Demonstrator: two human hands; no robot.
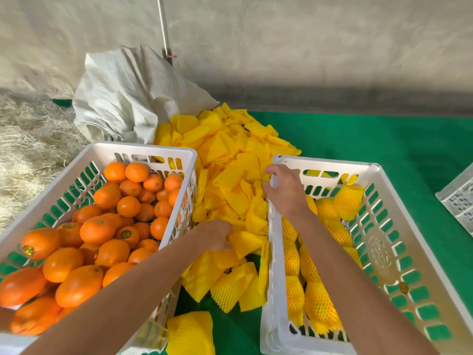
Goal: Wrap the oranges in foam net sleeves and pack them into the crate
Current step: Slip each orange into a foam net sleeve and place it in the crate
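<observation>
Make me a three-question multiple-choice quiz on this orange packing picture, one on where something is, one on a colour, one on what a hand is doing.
1. Where does the pile of foam net sleeves lie?
A. between the two crates
B. inside the left crate
C. on the straw

2. What colour is the cloth under the crates?
A. blue
B. green
C. white

3. What is the left hand doing?
A. resting on an orange
B. hanging idle
C. gripping a sleeve from the pile

Answers:
1. A, the pile fills the gap between the left crate of bare oranges and the right crate.
2. B, green shows all round.
3. C, its fingers curl on a yellow sleeve.
</observation>
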